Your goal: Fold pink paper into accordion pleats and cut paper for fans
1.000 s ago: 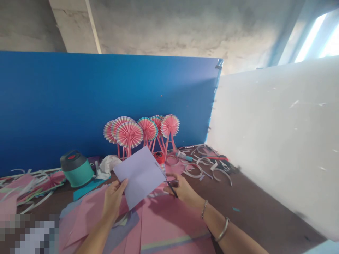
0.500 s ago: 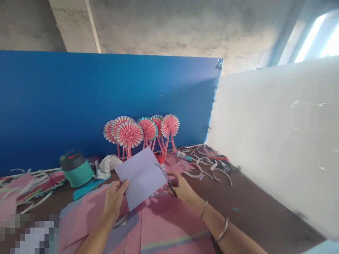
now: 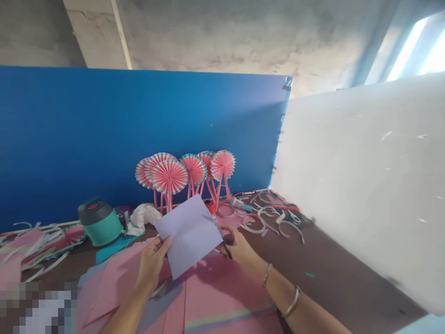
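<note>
A lavender sheet of paper (image 3: 191, 234) is held up tilted above the table. My left hand (image 3: 155, 255) pinches its left edge, thumb on top. At the sheet's right edge, my right hand (image 3: 238, 246) is closed around the handles of a pair of scissors (image 3: 226, 248). The blades lie along that edge, partly hidden by the paper, so I cannot tell how far apart they are. Beneath both hands are pink sheets of paper (image 3: 229, 287), one with a green and purple stripe near its front.
Pink pleated paper fans (image 3: 169, 176) stand against the blue partition (image 3: 86, 125). To the left are a teal-and-black container (image 3: 100, 222), crumpled white tissue (image 3: 142, 218) and a heap of paper strips (image 3: 45, 250). Curled paper strips (image 3: 255, 224) lie at the right, near a white panel (image 3: 365, 195).
The lavender sheet and my left hand have shifted slightly right, bringing the sheet's right edge closer to my right hand. The right hand with the scissors has hardly moved.
</note>
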Tool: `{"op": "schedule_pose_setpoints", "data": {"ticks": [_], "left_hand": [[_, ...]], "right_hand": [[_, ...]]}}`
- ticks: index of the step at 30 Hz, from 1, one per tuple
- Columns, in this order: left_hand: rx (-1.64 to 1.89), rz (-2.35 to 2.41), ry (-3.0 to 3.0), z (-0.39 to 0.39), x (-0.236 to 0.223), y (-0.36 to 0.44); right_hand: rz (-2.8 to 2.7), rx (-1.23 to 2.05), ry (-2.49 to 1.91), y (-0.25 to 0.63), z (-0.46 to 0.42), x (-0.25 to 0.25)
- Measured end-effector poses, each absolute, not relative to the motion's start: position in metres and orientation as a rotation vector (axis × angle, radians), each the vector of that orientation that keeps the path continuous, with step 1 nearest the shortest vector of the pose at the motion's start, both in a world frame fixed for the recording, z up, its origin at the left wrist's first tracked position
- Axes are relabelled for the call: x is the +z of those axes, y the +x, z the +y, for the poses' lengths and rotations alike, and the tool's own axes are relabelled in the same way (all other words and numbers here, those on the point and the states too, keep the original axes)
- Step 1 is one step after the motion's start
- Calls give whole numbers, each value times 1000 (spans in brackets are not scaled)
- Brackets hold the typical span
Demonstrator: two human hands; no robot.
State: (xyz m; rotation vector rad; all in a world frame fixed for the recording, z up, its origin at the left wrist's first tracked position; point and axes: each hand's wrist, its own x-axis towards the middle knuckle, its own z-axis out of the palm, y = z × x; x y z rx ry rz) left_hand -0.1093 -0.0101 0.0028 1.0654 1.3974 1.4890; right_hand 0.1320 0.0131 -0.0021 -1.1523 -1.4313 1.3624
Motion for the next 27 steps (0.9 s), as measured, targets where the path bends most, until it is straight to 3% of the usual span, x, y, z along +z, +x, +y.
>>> {"op": "schedule_pose_setpoints", "data": {"ticks": [27], "left_hand": [[1497, 1404, 1057, -8, -2, -112]], "right_hand": [[-1410, 1308, -1202, 130, 8, 7]]}}
